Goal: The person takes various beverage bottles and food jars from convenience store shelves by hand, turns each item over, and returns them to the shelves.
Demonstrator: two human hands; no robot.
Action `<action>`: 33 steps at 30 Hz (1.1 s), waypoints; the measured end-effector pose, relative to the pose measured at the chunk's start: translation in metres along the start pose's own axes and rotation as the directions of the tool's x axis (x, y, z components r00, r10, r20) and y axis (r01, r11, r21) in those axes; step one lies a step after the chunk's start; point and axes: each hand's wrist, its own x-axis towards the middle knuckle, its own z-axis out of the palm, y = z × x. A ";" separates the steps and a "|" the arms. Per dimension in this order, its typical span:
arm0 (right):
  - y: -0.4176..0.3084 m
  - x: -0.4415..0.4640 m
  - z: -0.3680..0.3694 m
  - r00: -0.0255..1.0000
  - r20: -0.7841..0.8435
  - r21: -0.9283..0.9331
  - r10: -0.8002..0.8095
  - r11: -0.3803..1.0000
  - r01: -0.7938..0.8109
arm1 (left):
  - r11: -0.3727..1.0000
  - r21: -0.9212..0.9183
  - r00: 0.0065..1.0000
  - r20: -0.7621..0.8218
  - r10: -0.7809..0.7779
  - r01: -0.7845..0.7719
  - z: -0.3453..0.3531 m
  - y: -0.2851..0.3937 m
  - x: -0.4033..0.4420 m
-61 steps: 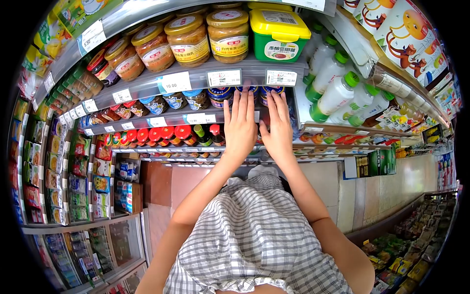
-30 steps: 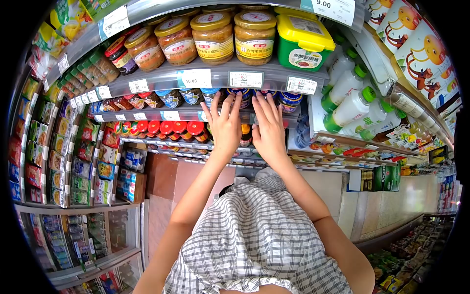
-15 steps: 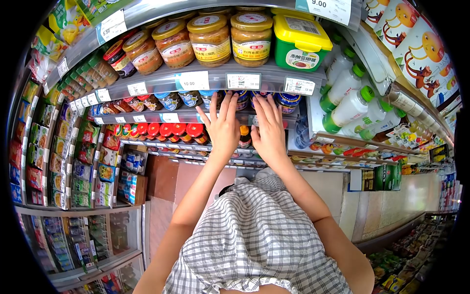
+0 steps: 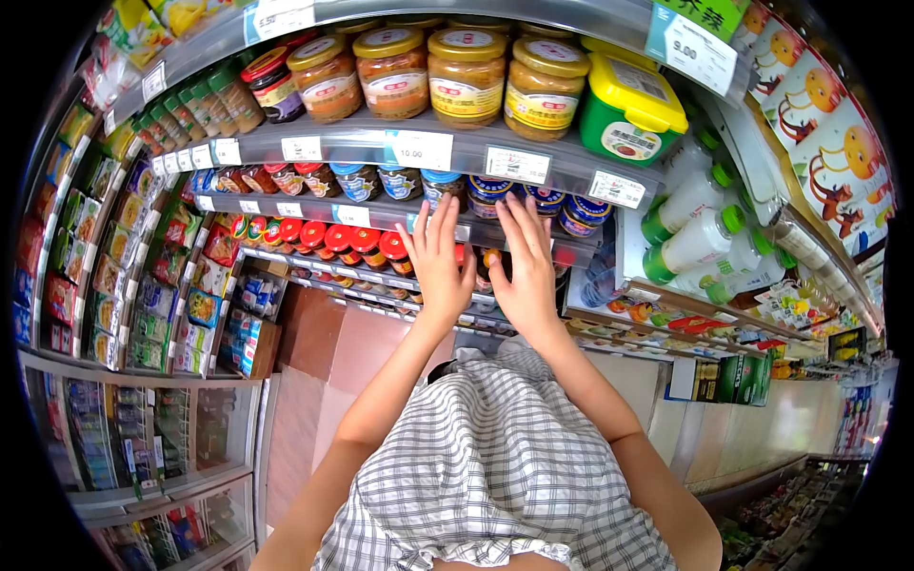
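Observation:
Both my hands reach toward a lower shelf of small jars. My left hand (image 4: 439, 266) is open, fingers spread and pointing up, with its fingertips in front of a light-blue-lidded jar (image 4: 442, 183). Beside it, my right hand (image 4: 524, 276) is also open, palm toward the shelf. Its fingertips overlap the front of the dark-blue-lidded jars (image 4: 544, 196). Neither hand holds anything. Whether the fingertips touch the jars or the shelf edge (image 4: 569, 249) I cannot tell. Red-lidded jars (image 4: 365, 243) stand one shelf below, partly hidden by my left hand.
Above are large gold-lidded jars (image 4: 466, 76) and a green tub with a yellow lid (image 4: 630, 105). White bottles with green caps (image 4: 695, 233) stand at the right. Packets (image 4: 95, 257) fill the left racks, over a glass-fronted cabinet (image 4: 143, 438). A green box (image 4: 743, 379) is further right.
The view has turned, and the shelves appear shifted right and tilted. My hands have drawn slightly down, away from the jars, uncovering more of the blue-lidded ones. Both stay open.

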 end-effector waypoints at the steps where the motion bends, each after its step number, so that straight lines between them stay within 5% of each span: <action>1: -0.001 0.002 0.005 1.000 0.017 0.028 -0.025 0.999 0.024 | 1.000 -0.003 0.999 -0.042 -0.025 0.025 0.001 -0.007 -0.004; 7: -0.009 0.040 0.034 0.990 0.066 -0.045 -0.129 0.990 0.132 | 0.980 -0.104 0.968 -0.165 -0.187 0.171 0.001 -0.029 0.000; 15: -0.014 0.062 0.054 0.988 0.110 -0.207 -0.110 0.970 0.131 | 0.975 -0.134 0.958 -0.204 -0.203 0.179 0.009 -0.032 0.032; 33: -0.016 0.043 0.054 0.982 0.095 -0.142 -0.166 0.974 0.178 | 0.970 -0.046 0.931 -0.274 -0.240 0.237 0.019 -0.032 0.051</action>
